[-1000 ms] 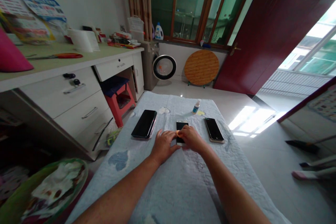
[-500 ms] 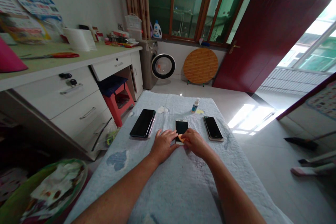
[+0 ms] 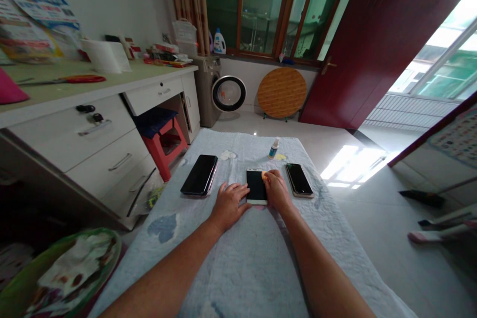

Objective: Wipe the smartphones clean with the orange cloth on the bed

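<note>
On the cloth-covered bench [image 3: 242, 268], white phone [image 3: 256, 189] lies flat, mid-width, between my two hands, long axis running away from me. Left hand [image 3: 230, 203] is at its left edge: fingers fairly wide, tips at the frame, thumb near the lower left corner, nothing gripped that I can see. Right hand [image 3: 277, 190] is at its right edge, narrow, fingertips pinched on a small orange piece [image 3: 264, 176] at the upper right of the screen.

Phone look: dark screen, plain white strips above and below it, pale frame, face up. Screen reads as unlit from my view. Orange piece is thin and bright, only part of it showing past the fingers.

Neighbours: larger black phone [image 3: 200, 175] well apart from the left hand, on its far left side; another dark-screened phone [image 3: 299, 180] near the right hand, on its right, pale rim. Small spray bottle [image 3: 274, 148] stands upright beyond the phones, blue label, clear cap.

Hard to make out: right hand covers part of the white phone's right edge. Orange piece's full shape and material, can't tell. Whether it presses on the glass or just hovers over it, can't tell. Bottle label text too small to read. Both forearms are cut off at the bottom of my view.
</note>
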Demonstrator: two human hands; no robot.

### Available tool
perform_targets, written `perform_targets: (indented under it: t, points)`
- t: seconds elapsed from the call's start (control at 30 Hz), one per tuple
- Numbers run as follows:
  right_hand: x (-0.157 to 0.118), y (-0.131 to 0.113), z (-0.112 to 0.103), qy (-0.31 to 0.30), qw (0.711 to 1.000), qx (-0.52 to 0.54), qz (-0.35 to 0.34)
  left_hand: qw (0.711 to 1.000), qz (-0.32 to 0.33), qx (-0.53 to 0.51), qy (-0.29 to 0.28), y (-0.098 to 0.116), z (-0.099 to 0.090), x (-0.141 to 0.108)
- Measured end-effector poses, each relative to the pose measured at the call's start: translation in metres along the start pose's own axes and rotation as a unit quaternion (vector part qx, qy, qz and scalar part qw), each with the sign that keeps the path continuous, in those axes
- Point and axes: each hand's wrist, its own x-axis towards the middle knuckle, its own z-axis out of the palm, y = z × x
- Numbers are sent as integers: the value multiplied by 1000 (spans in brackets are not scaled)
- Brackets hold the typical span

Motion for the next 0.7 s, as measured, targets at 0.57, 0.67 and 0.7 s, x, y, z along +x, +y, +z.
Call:
perform_targets:
  t: [0.57, 0.67, 0.7]
  points:
    - [-25, -22, -43, -179, 978, -110, 17, 999, 15, 19, 29, 1, 4, -2]
    - [-28, -24, -53, -219, 972, -77, 30, 999, 16, 18, 33, 1, 3, -2]
    - [-28, -24, -55, -230, 970, -68, 31, 999, 16, 18, 34, 2, 3, -2]
